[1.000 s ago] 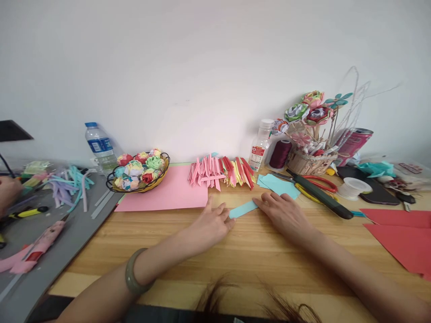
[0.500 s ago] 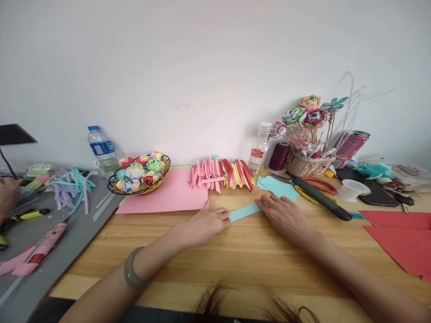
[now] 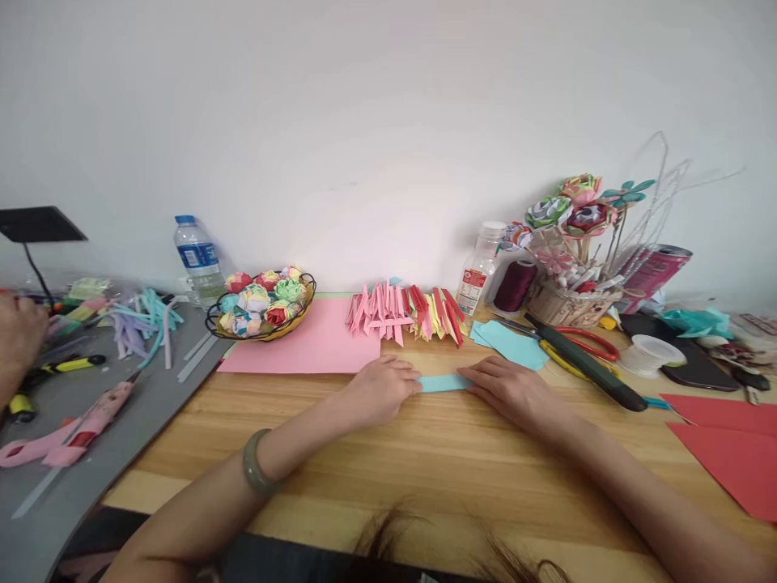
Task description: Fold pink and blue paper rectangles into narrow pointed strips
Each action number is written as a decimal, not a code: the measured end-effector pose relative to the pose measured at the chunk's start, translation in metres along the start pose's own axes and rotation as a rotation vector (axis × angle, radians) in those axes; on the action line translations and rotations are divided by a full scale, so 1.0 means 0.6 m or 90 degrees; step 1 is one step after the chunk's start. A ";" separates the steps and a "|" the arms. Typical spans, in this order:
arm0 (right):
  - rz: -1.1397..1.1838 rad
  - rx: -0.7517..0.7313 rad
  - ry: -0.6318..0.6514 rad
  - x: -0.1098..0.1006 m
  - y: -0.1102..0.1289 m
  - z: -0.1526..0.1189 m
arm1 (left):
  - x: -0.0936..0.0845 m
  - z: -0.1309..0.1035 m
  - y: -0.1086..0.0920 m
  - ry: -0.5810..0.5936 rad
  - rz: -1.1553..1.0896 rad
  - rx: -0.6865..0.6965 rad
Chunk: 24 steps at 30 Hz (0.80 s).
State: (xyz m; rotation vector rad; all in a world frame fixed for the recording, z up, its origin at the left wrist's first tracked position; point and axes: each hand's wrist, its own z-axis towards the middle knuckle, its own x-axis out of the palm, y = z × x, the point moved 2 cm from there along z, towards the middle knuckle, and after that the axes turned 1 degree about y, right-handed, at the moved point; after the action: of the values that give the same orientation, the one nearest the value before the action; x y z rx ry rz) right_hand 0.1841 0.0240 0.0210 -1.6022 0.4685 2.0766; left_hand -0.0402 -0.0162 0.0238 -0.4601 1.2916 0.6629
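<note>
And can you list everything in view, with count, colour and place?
paper strip: one, light blue, between the hands
folded papers: many, pink/red/yellow, back centre
loose papers: several, light blue, behind right hand
pink sheet: at least one, under basket
basket: one, yellow/black, back left, holding multicoloured paper flowers
blue-capped bottle: one, clear, back left
white-capped bottle: one, clear, back right
thread spool: one, purple, back right
flower pot: one, beige, back right
can: one, pink, back right
red paper: at least two pieces, right
glue gun: one, pink, left
remaining clutter: uncounted, mixed colours, both sides
another person's hand: one, left edge
bracelet: one, green, left wrist
left hand, right hand: bare, centre
</note>
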 end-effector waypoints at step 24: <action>0.516 0.227 0.049 0.016 0.067 0.013 | 0.009 0.012 -0.044 -0.023 -0.244 -0.059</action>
State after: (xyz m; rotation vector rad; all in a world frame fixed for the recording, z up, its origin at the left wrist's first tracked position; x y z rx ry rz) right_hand 0.1532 -0.0037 0.0129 -1.3973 1.6313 2.2634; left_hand -0.0164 -0.0298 0.0189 -0.7462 1.1011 0.4072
